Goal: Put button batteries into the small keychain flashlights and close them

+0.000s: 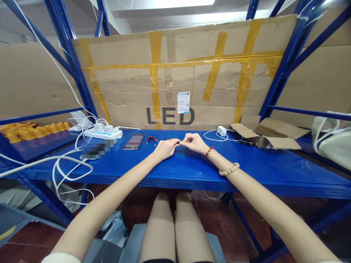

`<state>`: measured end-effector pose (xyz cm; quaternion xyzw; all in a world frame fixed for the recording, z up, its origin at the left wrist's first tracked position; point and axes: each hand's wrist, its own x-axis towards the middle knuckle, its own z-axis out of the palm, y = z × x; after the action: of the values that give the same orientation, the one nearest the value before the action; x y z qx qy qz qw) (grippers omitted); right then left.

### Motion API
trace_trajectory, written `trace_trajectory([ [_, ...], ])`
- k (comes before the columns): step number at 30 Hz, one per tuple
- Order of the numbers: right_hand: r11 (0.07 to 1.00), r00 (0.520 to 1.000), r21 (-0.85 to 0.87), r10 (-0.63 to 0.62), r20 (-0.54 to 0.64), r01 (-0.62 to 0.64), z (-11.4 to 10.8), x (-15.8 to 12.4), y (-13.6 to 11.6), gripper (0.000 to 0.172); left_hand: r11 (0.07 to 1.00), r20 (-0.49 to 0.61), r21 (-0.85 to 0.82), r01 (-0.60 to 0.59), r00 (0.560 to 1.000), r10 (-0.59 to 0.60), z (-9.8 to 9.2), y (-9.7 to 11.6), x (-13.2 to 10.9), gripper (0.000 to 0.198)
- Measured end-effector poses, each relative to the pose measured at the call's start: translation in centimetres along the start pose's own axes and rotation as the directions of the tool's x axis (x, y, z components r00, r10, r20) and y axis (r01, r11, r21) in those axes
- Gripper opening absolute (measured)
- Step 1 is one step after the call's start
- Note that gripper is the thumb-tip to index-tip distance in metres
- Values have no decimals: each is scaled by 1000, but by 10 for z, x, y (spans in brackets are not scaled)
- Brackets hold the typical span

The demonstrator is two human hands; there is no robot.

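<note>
My left hand (166,148) is closed above the blue tabletop, its thumb and fingers pinching a small, thin, dark piece (177,142). A sliver of dark red shows just behind its knuckles. Fingertip to fingertip with it, my right hand (195,143) is pinched at the near end of that piece; what lies between its fingers is too small to make out. Left of my hands lie small dark red parts (152,139) on the table, with a tiny light bit close by. A red bracelet and a pale beaded one circle my right wrist and forearm.
A phone (134,141) and a white power strip (103,134) with tangled cables lie to the left. On the right are a white charger (221,130) with its cord and an opened cardboard box (274,137). A tall cardboard sheet (123,91) backs the blue table (241,168).
</note>
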<state>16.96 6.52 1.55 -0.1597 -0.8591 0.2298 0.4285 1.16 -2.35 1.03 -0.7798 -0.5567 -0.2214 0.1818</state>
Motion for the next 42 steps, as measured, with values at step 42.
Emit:
trace_trajectory([
  [42,971,987,180,146,69,-156,-3,1,0,44,999,77,-35,39,996,-36,-5,1,3,26],
])
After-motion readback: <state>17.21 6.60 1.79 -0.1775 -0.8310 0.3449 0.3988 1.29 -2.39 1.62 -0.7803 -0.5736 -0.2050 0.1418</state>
